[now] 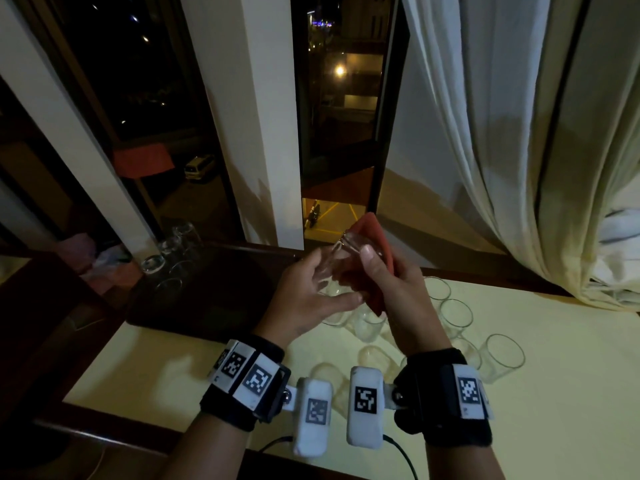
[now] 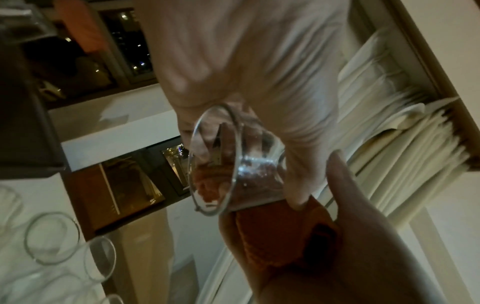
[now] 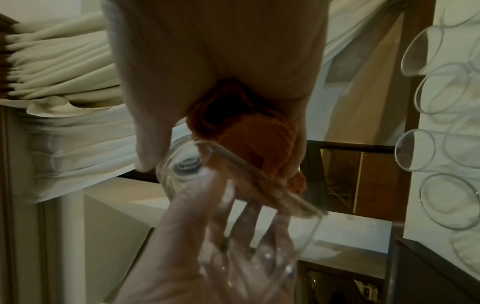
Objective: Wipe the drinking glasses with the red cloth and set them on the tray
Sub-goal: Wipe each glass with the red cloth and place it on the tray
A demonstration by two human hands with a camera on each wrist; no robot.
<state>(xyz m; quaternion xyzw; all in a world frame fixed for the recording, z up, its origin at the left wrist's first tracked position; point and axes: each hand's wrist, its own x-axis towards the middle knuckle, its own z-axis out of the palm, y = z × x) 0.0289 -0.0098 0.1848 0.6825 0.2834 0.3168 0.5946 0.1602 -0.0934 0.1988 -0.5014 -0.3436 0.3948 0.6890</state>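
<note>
The right hand (image 1: pixel 388 282) grips the red cloth (image 1: pixel 377 237) and the base end of a clear drinking glass (image 1: pixel 349 251), with the thumb pressed on the near side of the glass and the cloth bunched between the palm and the glass wall. The left hand (image 1: pixel 311 289) cups the open end of the same glass; its fingers are spread and loosely curved under the rim, and the thumb extends toward the right hand. The glass is held tilted, almost on its side, above the cream table (image 1: pixel 519 410), with both wrists raised and turned inward toward each other. In the left wrist view, part of the cloth shows through the glass wall. Directly below the hands, a group of glasses (image 1: pixel 457 313) stands on the table, to the right of a dark tray (image 1: pixel 207 299). Several more glasses (image 1: pixel 166 265) stand at the far left corner of the tray. A pale curtain (image 1: pixel 502 133) hangs at the right, beside a dark window (image 1: pixel 339 98).
</note>
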